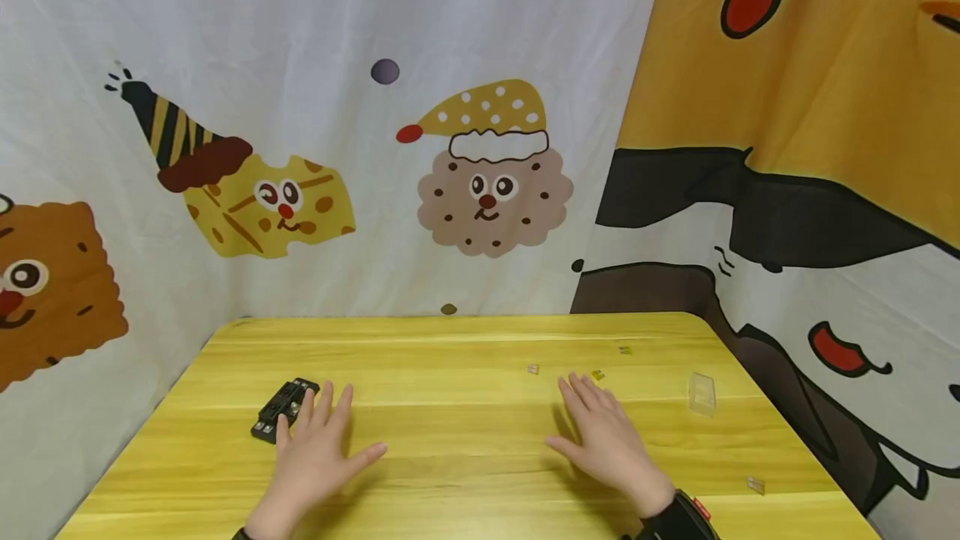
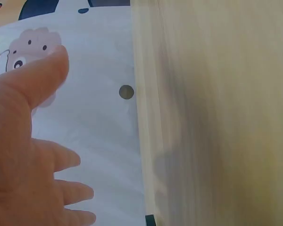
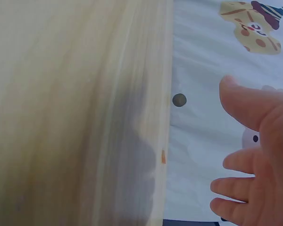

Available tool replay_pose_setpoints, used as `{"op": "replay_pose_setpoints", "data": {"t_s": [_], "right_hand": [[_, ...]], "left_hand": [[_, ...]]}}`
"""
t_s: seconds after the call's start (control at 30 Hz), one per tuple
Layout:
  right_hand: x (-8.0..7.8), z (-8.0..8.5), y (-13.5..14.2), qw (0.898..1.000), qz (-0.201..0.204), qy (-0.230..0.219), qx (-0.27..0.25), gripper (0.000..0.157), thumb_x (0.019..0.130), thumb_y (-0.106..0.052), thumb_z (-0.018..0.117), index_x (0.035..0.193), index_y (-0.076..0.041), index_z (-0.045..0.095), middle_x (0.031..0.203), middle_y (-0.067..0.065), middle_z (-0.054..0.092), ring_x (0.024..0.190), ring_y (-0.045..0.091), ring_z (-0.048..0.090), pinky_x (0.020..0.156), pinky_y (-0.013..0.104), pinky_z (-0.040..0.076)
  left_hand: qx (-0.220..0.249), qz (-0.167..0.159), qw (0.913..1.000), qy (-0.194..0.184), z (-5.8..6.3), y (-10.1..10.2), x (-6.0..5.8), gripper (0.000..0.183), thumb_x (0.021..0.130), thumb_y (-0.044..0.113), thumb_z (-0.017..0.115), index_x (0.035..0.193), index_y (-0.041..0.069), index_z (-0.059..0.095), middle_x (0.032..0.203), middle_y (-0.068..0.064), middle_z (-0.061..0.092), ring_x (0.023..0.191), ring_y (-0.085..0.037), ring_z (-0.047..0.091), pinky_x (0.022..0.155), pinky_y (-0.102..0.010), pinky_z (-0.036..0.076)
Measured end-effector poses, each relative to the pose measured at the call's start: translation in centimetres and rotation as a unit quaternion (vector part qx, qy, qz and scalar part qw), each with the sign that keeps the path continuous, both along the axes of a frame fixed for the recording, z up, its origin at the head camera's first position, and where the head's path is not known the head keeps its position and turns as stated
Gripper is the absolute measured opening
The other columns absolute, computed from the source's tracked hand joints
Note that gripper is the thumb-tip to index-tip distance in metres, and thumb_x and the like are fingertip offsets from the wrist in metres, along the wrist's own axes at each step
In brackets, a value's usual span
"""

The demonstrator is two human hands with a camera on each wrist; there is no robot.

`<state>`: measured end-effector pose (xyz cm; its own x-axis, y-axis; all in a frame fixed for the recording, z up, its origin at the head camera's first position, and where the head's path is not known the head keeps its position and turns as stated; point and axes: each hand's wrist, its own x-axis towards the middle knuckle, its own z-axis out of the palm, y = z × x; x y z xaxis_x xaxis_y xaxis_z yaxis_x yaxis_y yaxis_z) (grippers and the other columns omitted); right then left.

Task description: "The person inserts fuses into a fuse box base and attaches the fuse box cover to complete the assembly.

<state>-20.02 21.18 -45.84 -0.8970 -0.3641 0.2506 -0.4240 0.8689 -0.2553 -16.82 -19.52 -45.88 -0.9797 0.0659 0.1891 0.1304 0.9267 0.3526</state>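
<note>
My left hand (image 1: pixel 313 455) is held with straight, spread fingers beside a black block (image 1: pixel 285 408) with slots and silvery metal parts, which looks like a fuse holder. Its fingertips overlap the block's right side in the head view; whether they touch it I cannot tell. My right hand (image 1: pixel 606 438), also with straight fingers, is above the table and holds nothing. Just beyond its fingertips lies a tiny yellow piece (image 1: pixel 597 375), like a blade fuse. A clear small piece (image 1: pixel 533 369) lies to its left. The left wrist view shows the left thumb (image 2: pixel 47 77) apart from the fingers.
Another tiny yellowish piece (image 1: pixel 626 350) lies farther back on the wooden table (image 1: pixel 450 423). At the right are a clear plastic cover (image 1: pixel 702 394) and, nearer the front, a small clear piece (image 1: pixel 755 485). A patterned curtain (image 1: pixel 315 40) hangs behind the table.
</note>
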Motion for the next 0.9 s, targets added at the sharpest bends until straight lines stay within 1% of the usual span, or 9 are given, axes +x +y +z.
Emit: {"op": "replay_pose_setpoints", "data": {"t_s": [0.13,0.23,0.37,0.5,0.6,0.67,0.73,0.8,0.9], "right_hand": [[-0.5,-0.3,-0.3,1.000,0.000,0.029,-0.011,0.082,0.083,-0.041,0.079,0.146,-0.001,0.046,0.142,0.022,0.050,0.132,0.042,0.044,0.107,0.057,0.032],[-0.8,-0.3,-0.7,0.999,-0.005,0.033,-0.023,0.078,0.082,-0.039,0.081,0.142,-0.001,0.050,0.135,0.020,0.055,0.125,0.039,0.051,0.103,0.054,0.039],[-1.1,-0.4,-1.2,0.999,-0.015,0.016,-0.036,0.071,0.082,-0.036,0.081,0.138,-0.001,0.054,0.127,0.017,0.061,0.118,0.036,0.056,0.099,0.051,0.043],[-1.4,-0.6,-1.9,0.999,-0.018,-0.002,-0.029,0.066,0.083,-0.036,0.080,0.135,-0.002,0.057,0.125,0.016,0.062,0.117,0.035,0.056,0.098,0.048,0.044],[-1.5,-0.8,-2.5,1.000,-0.014,-0.010,-0.026,0.064,0.084,-0.036,0.079,0.133,-0.001,0.059,0.124,0.016,0.062,0.117,0.034,0.056,0.098,0.048,0.045],[-1.5,-0.8,-3.0,1.000,-0.010,-0.010,-0.026,0.064,0.084,-0.037,0.079,0.133,-0.001,0.059,0.124,0.015,0.063,0.117,0.034,0.056,0.098,0.048,0.045],[-1.6,-0.8,-3.4,1.000,-0.004,-0.006,-0.026,0.063,0.084,-0.037,0.079,0.132,-0.001,0.059,0.124,0.015,0.063,0.116,0.034,0.057,0.097,0.047,0.045],[-1.7,-0.8,-3.9,1.000,0.004,-0.002,-0.027,0.063,0.084,-0.036,0.079,0.132,-0.001,0.059,0.123,0.015,0.063,0.116,0.034,0.057,0.097,0.047,0.046],[-1.8,-0.7,-4.5,0.999,0.020,0.000,-0.032,0.062,0.084,-0.035,0.079,0.132,-0.001,0.060,0.123,0.016,0.063,0.115,0.035,0.057,0.095,0.048,0.047]], "left_hand": [[-0.003,0.012,0.9995,0.028,0.1,-0.7,-0.3,0.104,0.076,0.069,0.070,0.147,-0.002,0.042,0.149,-0.033,0.034,0.134,-0.059,0.027,0.098,-0.080,0.013],[0.002,0.017,0.9994,0.032,0.3,-1.5,-0.5,0.103,0.075,0.066,0.073,0.144,-0.005,0.044,0.143,-0.034,0.041,0.129,-0.059,0.034,0.097,-0.080,0.014],[0.010,0.023,0.9991,0.035,0.3,-2.8,-0.9,0.100,0.076,0.063,0.075,0.141,-0.007,0.046,0.136,-0.035,0.048,0.123,-0.055,0.042,0.097,-0.078,0.019],[0.004,0.027,0.9984,0.050,0.3,-4.2,-1.5,0.095,0.076,0.060,0.076,0.136,-0.009,0.050,0.127,-0.035,0.054,0.114,-0.053,0.051,0.091,-0.073,0.032],[-0.007,0.028,0.9983,0.052,0.3,-5.2,-1.9,0.094,0.076,0.060,0.077,0.133,-0.012,0.052,0.119,-0.036,0.057,0.104,-0.052,0.056,0.084,-0.067,0.041],[-0.012,0.029,0.9985,0.045,0.3,-5.9,-2.1,0.095,0.076,0.059,0.077,0.132,-0.014,0.051,0.116,-0.037,0.058,0.101,-0.052,0.058,0.081,-0.064,0.045],[-0.012,0.036,0.9987,0.033,0.4,-6.5,-2.3,0.095,0.077,0.057,0.077,0.132,-0.015,0.049,0.115,-0.039,0.057,0.100,-0.053,0.057,0.080,-0.063,0.046],[-0.010,0.047,0.9987,0.016,0.5,-7.1,-2.6,0.097,0.077,0.055,0.077,0.133,-0.018,0.046,0.117,-0.041,0.055,0.101,-0.055,0.055,0.080,-0.063,0.046],[-0.006,0.064,0.9977,-0.019,0.6,-8.0,-2.8,0.101,0.078,0.056,0.077,0.134,-0.021,0.042,0.119,-0.043,0.050,0.104,-0.059,0.051,0.081,-0.065,0.044]]}}
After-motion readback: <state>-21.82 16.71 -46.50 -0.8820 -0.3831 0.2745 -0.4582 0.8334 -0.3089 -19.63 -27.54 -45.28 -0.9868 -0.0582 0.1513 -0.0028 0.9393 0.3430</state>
